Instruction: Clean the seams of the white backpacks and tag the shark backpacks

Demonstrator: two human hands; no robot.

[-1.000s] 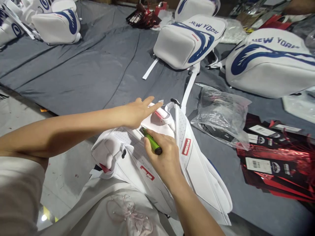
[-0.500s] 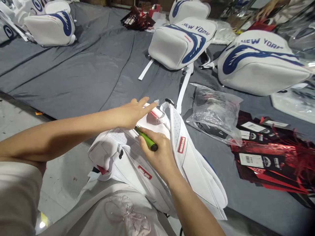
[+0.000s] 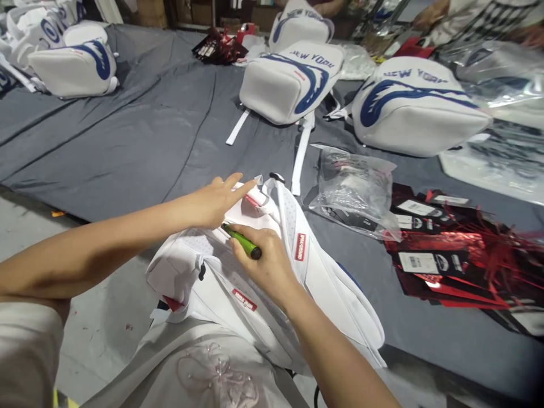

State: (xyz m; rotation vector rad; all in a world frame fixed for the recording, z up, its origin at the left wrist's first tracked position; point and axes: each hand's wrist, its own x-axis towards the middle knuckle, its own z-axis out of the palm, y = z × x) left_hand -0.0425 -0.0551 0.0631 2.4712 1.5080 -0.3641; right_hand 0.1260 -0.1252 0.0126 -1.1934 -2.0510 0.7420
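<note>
A white backpack [image 3: 335, 297] leans against my body at the table edge, its shoulder straps and red labels facing me. My right hand [image 3: 266, 263] is closed around a green pen-like tool [image 3: 245, 243] with a black end. Its narrow tip points at the upper back of the bag, close under my left hand; the exact contact is hidden. My left hand [image 3: 215, 201] lies across the top of the backpack with its fingers stretched out and its thumb out of sight. By its index fingertip is a small clear plastic piece [image 3: 258, 179], near the red-marked top handle.
On the grey-covered table [image 3: 148, 141] lie white "NEW YORK" backpacks [image 3: 419, 107], a clear plastic bag [image 3: 355, 187] and a pile of red and black tags [image 3: 442, 258]. More backpacks [image 3: 70, 68] sit far left. Another person's hand [image 3: 431, 14] shows at the upper right.
The view has shifted slightly, so the table things sit further left. Both hands keep nearly the same place on the backpack, and the green tool is still held.
</note>
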